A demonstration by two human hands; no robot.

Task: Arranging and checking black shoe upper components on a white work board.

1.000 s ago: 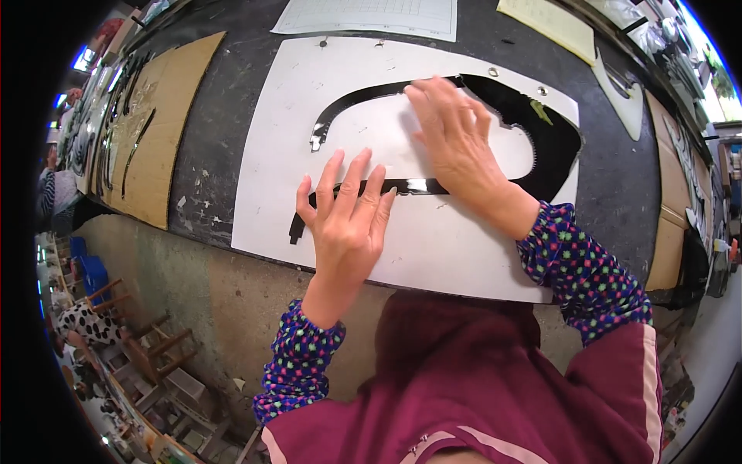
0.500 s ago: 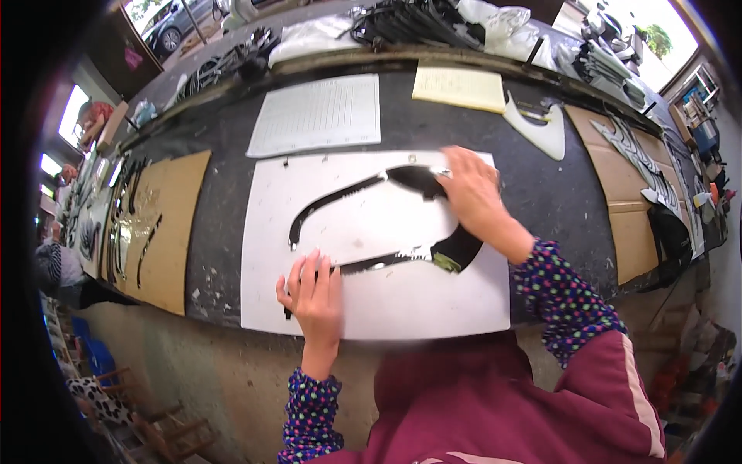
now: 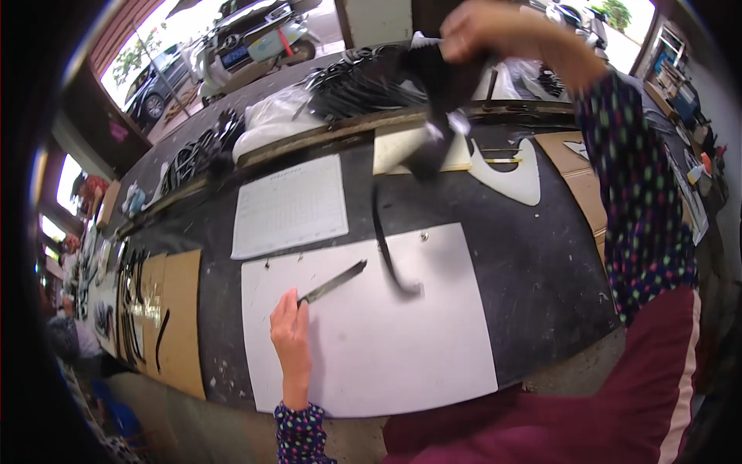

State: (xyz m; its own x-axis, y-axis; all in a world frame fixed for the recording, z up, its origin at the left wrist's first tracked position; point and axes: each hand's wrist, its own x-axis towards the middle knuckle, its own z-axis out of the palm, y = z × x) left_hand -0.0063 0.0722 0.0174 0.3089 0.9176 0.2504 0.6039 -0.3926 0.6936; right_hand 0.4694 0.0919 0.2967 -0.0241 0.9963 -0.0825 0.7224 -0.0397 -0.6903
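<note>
Above the far side of the desk (image 3: pixel 549 317), the right hand (image 3: pixel 488 32) is curling tightly onto a blurred black piece (image 3: pixel 446 83), which is dangling toward the white board (image 3: pixel 379 352); over that board, the left hand (image 3: pixel 291 331) is pinching a dark strip (image 3: pixel 334 282).

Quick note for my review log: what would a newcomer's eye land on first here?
First, the right hand at the top, gripping a blurred black piece. Then the left hand over the left part of the white board, holding one end of a narrow dark strip.
</note>
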